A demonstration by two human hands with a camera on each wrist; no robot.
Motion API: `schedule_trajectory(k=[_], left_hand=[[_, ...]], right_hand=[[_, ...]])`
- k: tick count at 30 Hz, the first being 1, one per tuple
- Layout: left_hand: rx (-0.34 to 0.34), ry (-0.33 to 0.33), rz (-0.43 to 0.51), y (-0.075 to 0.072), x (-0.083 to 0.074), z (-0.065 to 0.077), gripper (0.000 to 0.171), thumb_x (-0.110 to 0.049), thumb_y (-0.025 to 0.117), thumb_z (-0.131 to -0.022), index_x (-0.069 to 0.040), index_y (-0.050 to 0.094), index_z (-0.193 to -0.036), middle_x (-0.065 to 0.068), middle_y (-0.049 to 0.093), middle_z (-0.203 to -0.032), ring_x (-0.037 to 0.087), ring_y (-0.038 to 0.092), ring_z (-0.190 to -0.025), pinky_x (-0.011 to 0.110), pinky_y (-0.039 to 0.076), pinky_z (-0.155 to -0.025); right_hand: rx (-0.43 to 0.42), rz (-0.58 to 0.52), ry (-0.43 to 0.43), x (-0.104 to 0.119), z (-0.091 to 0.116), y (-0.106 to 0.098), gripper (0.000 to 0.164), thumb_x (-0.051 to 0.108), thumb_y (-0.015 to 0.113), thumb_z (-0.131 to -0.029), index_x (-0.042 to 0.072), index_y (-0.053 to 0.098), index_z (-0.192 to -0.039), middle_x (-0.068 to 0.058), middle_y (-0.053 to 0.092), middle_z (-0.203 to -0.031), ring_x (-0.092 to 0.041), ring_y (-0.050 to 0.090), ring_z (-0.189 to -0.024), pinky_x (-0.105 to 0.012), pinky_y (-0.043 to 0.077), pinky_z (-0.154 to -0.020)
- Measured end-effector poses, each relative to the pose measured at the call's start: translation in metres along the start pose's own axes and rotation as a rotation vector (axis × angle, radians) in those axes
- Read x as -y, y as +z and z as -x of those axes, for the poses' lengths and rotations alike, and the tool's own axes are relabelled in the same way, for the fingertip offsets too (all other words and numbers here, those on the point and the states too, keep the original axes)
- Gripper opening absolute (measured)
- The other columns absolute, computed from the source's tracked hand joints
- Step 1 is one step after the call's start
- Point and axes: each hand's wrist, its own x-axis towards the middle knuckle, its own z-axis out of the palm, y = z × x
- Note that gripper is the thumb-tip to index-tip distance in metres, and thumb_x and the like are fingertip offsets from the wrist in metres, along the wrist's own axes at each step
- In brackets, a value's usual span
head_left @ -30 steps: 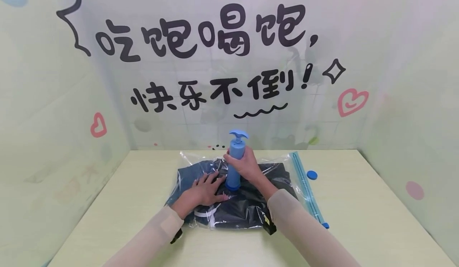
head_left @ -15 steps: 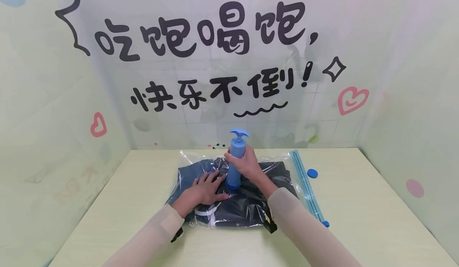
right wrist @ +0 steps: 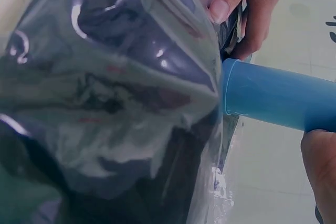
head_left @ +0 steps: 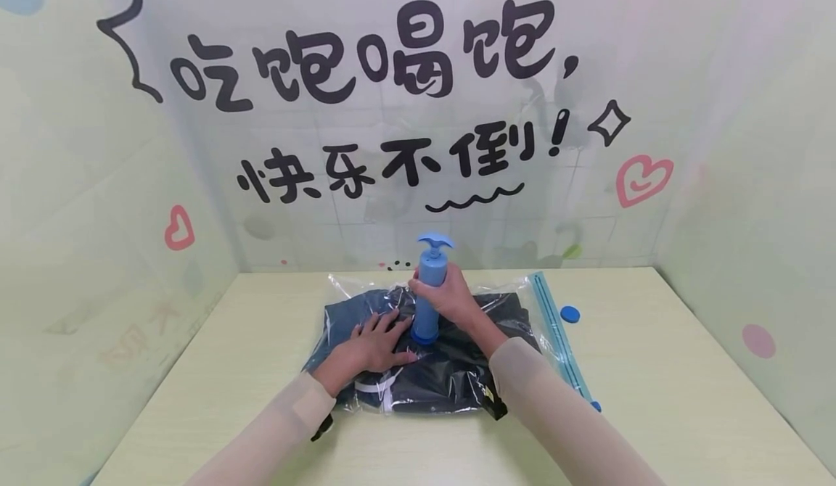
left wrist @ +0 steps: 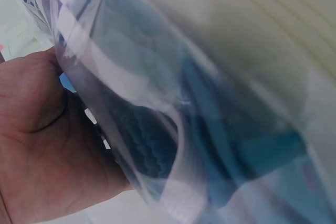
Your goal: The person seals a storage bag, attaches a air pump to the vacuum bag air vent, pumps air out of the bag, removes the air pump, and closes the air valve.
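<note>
The left hand [head_left: 374, 347] rests with spread fingers on the clear vacuum storage bag [head_left: 440, 384], just beside the blue hand pump [head_left: 427, 317], which stands nearly upright there, its barrel grasped below the handle [head_left: 435, 242] by the right hand [head_left: 453, 297].

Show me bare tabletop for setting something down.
Bare tabletop lies right of the blue cap, toward the right wall, and between the left wall and the clear bag of clothes. Crowded: the bag's middle, where the left hand rests beside the blue hand pump in the right hand.
</note>
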Motion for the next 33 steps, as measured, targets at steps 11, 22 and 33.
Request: schedule_trajectory(k=[11, 22, 33], left_hand=[[-0.030, 0.011, -0.013, 0.010, 0.009, -0.012, 0.076, -0.056, 0.058, -0.100, -0.020, 0.031, -0.162, 0.012, 0.017, -0.167, 0.048, 0.012, -0.148, 0.069, 0.017, -0.112], [-0.006, 0.009, -0.009, 0.002, 0.004, -0.004, 0.075, -0.053, 0.057, -0.101, -0.019, 0.030, -0.162, 0.013, 0.016, -0.166, 0.047, 0.012, -0.149, 0.068, 0.017, -0.112], [-0.019, 0.015, -0.024, 0.010, 0.009, -0.009, 0.077, -0.058, 0.055, -0.100, -0.020, 0.030, -0.162, 0.011, 0.015, -0.167, 0.046, 0.012, -0.149, 0.068, 0.018, -0.112]], right_hand=[[0.044, 0.017, -0.052, 0.003, 0.003, 0.001, 0.012, 0.004, 0.071, -0.094, 0.003, 0.063, -0.103, -0.007, 0.066, -0.094, -0.025, 0.064, -0.093, -0.052, 0.049, -0.088], [-0.072, -0.041, 0.063, -0.004, -0.001, -0.009, 0.014, 0.006, 0.073, -0.092, 0.002, 0.066, -0.104, -0.010, 0.068, -0.104, -0.028, 0.063, -0.103, -0.058, 0.044, -0.096], [-0.020, 0.016, 0.023, 0.002, 0.003, 0.003, 0.014, 0.005, 0.072, -0.093, 0.002, 0.066, -0.106, -0.010, 0.069, -0.105, -0.027, 0.065, -0.101, -0.055, 0.048, -0.091]])
